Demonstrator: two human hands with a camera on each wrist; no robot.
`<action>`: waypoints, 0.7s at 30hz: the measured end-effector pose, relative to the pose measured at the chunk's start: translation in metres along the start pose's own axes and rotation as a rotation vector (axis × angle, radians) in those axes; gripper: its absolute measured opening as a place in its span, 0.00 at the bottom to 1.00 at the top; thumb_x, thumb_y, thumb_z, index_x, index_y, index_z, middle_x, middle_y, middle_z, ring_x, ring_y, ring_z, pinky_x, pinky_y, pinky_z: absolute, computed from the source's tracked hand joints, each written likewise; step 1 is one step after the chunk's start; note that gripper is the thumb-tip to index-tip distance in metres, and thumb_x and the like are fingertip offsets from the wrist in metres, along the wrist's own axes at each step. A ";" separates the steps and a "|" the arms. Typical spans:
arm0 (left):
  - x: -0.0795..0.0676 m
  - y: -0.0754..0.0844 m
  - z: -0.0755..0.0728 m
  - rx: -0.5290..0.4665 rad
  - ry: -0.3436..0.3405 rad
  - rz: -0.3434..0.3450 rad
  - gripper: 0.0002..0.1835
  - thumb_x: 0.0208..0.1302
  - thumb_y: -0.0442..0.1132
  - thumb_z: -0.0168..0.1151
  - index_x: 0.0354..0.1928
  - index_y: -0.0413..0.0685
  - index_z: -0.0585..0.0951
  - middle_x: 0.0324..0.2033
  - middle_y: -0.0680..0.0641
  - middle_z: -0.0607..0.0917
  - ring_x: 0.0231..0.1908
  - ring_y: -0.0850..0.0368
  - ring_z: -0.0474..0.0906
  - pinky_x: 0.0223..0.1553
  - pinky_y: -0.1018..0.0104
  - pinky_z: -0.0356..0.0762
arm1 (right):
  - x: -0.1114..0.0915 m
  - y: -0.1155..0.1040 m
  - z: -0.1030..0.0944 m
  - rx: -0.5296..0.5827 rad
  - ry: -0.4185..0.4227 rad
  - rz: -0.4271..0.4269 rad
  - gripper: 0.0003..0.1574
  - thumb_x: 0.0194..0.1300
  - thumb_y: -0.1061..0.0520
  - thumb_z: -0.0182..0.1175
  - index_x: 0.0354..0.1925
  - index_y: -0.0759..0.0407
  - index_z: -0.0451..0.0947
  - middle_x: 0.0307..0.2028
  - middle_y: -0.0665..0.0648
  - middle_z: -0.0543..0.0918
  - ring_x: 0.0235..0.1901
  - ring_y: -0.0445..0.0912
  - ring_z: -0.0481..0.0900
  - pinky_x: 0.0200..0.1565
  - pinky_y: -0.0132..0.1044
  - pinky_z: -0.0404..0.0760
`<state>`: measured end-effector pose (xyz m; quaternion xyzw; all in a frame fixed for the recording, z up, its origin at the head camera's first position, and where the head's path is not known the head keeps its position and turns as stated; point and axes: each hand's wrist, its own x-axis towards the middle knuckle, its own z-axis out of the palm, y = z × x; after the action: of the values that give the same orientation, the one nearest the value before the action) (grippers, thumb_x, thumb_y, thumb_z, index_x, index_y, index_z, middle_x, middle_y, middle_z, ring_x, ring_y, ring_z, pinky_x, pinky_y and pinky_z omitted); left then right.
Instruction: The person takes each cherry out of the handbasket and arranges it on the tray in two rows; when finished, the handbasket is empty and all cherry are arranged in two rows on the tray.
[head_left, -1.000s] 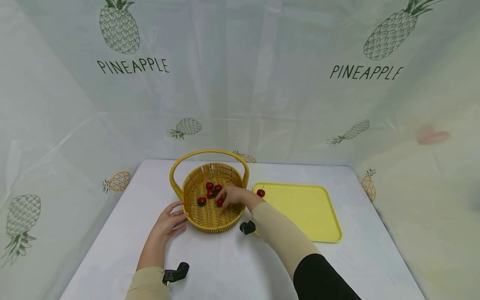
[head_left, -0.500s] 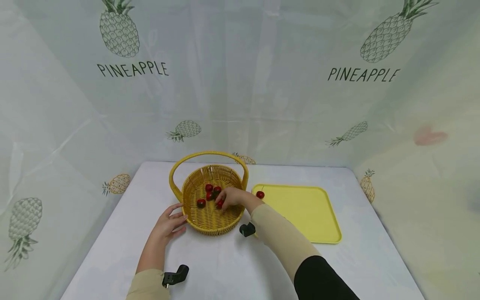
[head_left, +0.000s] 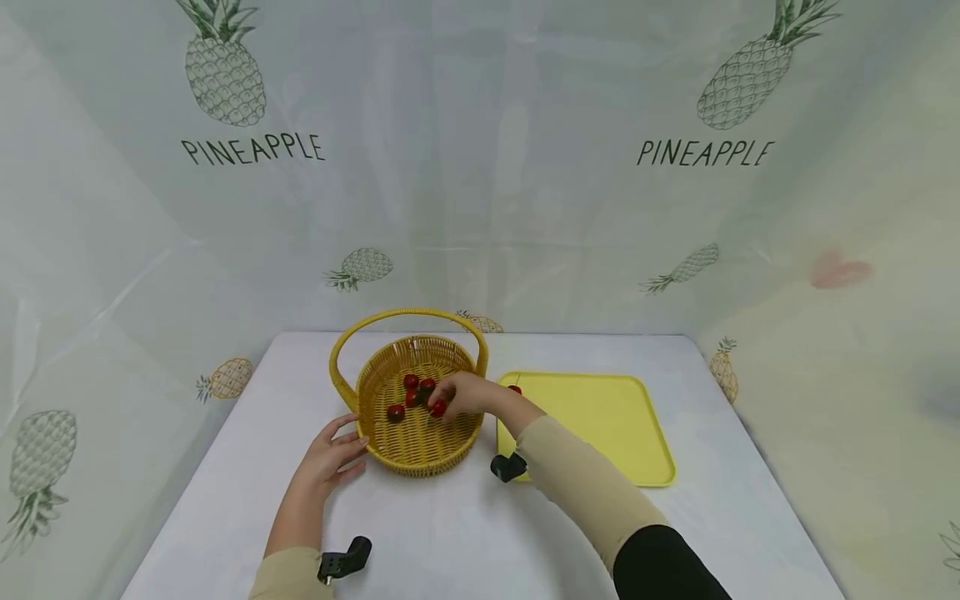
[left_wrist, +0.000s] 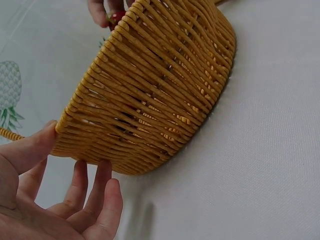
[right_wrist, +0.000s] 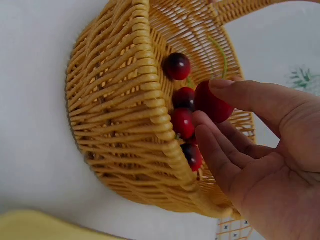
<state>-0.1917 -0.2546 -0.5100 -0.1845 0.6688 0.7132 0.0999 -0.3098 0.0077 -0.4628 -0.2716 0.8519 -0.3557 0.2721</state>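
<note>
A round yellow wicker basket (head_left: 420, 458) with a tall handle holds several dark red cherries (head_left: 395, 412). My right hand (head_left: 465, 393) reaches over its right rim. Thumb and fingers pinch one cherry (right_wrist: 214, 101), its green stem pointing up and away; in the right wrist view it is above the others. My left hand (head_left: 330, 454) is at the basket's left side, its spread fingertips touching the rim and outer wall (left_wrist: 145, 95). In the left wrist view the basket wall hides most of the inside.
Right of the basket lies a yellow tray (head_left: 600, 417), partly covered by the right forearm. One cherry (head_left: 514, 389) sits at its far left corner, half hidden. Both are on a white-covered table (head_left: 420, 542). A pineapple-print cloth (head_left: 480, 167) hangs behind.
The right hand and pinched cherry have risen slightly and shifted a little right relative to the basket. The right forearm now covers more of the tray's cherry. The left hand stays at the basket.
</note>
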 end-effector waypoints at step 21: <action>0.000 -0.003 -0.001 0.000 -0.012 -0.004 0.34 0.67 0.32 0.62 0.72 0.48 0.59 0.58 0.37 0.73 0.42 0.56 0.80 0.47 0.50 0.78 | -0.058 0.009 -0.028 0.185 0.049 -0.056 0.16 0.58 0.71 0.66 0.44 0.59 0.82 0.43 0.52 0.81 0.33 0.45 0.82 0.39 0.39 0.81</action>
<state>-0.1906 -0.2555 -0.5132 -0.1817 0.6679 0.7140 0.1054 -0.2897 0.0634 -0.4372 -0.2604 0.8140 -0.4467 0.2647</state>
